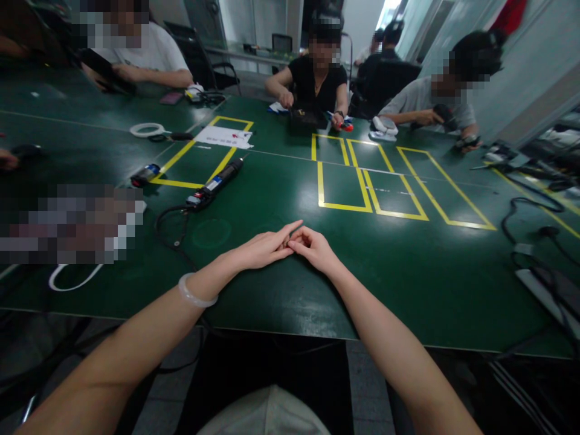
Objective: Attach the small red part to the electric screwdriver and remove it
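Note:
My left hand [263, 249] rests over the green table with its fingers stretched out, and a pale bracelet [196, 292] circles that wrist. My right hand [318, 249] meets it at the fingertips, its fingers curled and pressed together against the left hand's fingers. Whether anything small sits between them is hidden. Beyond my left hand lies a black electric screwdriver [215, 186], its cable [165, 219] running back toward me. Neither hand touches it.
Yellow tape rectangles [347, 207] mark the green table [290, 302]. A paper sheet [222, 137], a white ring-shaped tool [147, 130] and a dark cylinder [145, 174] lie left. Cables [512, 211] lie right. Several people sit opposite, one person [317, 84] handling a dark tray [310, 118].

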Demonstrator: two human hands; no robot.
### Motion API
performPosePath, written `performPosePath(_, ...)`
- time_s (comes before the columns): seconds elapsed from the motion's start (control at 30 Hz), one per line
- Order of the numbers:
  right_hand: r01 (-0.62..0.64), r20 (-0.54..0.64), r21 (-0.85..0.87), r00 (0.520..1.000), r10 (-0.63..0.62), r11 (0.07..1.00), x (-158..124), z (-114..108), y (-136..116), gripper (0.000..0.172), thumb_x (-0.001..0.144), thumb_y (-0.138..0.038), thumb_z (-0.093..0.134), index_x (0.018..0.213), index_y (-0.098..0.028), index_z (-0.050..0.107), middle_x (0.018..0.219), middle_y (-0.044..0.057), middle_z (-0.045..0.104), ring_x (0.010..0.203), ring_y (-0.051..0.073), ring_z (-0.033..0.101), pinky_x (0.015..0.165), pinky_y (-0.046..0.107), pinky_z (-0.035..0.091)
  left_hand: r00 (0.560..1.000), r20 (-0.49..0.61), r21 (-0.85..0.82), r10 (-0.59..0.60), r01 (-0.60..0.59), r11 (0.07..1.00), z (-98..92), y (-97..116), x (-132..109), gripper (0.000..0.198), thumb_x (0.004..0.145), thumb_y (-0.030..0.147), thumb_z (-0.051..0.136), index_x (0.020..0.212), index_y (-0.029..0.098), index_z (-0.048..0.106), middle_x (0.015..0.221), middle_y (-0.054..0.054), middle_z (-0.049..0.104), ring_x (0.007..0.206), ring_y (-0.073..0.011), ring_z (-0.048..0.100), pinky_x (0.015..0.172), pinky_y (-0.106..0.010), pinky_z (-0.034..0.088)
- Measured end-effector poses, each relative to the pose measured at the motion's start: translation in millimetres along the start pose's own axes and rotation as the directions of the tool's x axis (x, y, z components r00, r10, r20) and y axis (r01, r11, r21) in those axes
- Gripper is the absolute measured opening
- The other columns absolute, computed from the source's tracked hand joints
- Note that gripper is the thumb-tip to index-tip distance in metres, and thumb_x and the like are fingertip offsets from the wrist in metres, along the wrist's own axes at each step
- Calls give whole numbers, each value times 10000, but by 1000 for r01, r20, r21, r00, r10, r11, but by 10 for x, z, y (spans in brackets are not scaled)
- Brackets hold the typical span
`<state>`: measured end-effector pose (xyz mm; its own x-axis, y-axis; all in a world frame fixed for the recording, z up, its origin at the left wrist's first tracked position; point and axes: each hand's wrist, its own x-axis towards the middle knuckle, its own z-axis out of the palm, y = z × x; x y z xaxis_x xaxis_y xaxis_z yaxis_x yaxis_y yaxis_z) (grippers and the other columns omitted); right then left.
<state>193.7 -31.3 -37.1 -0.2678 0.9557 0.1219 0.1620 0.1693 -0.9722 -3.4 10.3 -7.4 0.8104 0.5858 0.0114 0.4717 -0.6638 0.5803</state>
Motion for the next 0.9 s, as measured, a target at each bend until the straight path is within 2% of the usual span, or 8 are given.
performPosePath(0.23, 52, -10, -225, 998, -56, 973, -38, 27, -70, 201, 848, -351, 658, 813, -210, 519, 666, -55, 532, 582, 112, 483, 599, 251, 393, 998, -41, 125, 40, -34, 992, 82, -14, 3, 810, 943, 367, 537, 1623, 279, 105, 932, -65, 677, 760, -216, 648, 673, -298, 419)
performPosePath(0.37, 40, -38, -156, 998, -47, 987, -26, 24, -32, 198, 857, -361, 637, 822, -213, 509, 688, -50, 538, 602, 111, 487, 603, 247, 404, 998, -57, 71, 14, -10, 997, 59, -18, 6, 791, 962, 402, 532, 1618, 259, 112, 897, -28, 665, 744, -182, 635, 668, -269, 411)
performPosePath(0.43, 40, -67, -96, 997, -46, 995, -18, 16, -7, 214, 848, -382, 655, 851, -210, 528, 714, -42, 549, 626, 113, 498, 612, 248, 413, 996, -83, 34, -25, 28, 999, 26, -28, 7, 749, 960, 428, 546, 1591, 244, 186, 891, -9, 659, 743, -165, 628, 654, -252, 401)
performPosePath(0.5, 46, -90, -57, 995, -51, 997, -11, 7, 13, 234, 842, -404, 671, 879, -208, 547, 733, -34, 555, 641, 115, 502, 614, 251, 415, 991, -107, 30, -77, 81, 996, -9, -50, 7, 609, 947, 460, 570, 1473, 218, 384, 856, 3, 650, 729, -158, 615, 634, -246, 385)
performPosePath(0.57, 56, -105, -40, 993, -60, 998, -5, 0, 24, 245, 844, -418, 677, 891, -209, 559, 730, -33, 547, 633, 113, 488, 603, 253, 405, 989, -121, 63, -84, 92, 994, -33, -79, 7, 386, 949, 483, 564, 1210, 199, 572, 832, 0, 645, 733, -160, 605, 634, -250, 374)
performPosePath(0.67, 75, -114, -23, 990, -77, 997, 2, -3, 34, 248, 849, -419, 681, 927, -210, 571, 744, -28, 552, 614, 107, 467, 587, 257, 388, 990, -144, 121, -4, 22, 992, -42, -124, 6, 301, 986, 462, 509, 934, 186, 618, 868, -21, 651, 778, -163, 602, 669, -258, 376)
performPosePath(0.8, 96, -127, 5, 987, -95, 995, 7, -5, 54, 301, 831, -405, 703, 1029, -212, 583, 841, -3, 613, 641, 108, 493, 602, 263, 405, 978, -197, 150, 64, -34, 988, -32, -167, 5, 289, 991, 449, 510, 957, 192, 637, 896, -27, 645, 802, -162, 599, 686, -255, 382)
performPosePath(0.9, 95, -115, -14, 989, -96, 995, 7, -13, 68, 267, 821, -373, 711, 1002, -205, 610, 809, -7, 612, 644, 111, 503, 613, 268, 410, 974, -215, 165, 65, -30, 986, -33, -181, 1, 290, 984, 462, 526, 975, 198, 646, 902, -24, 641, 807, -161, 599, 684, -253, 383)
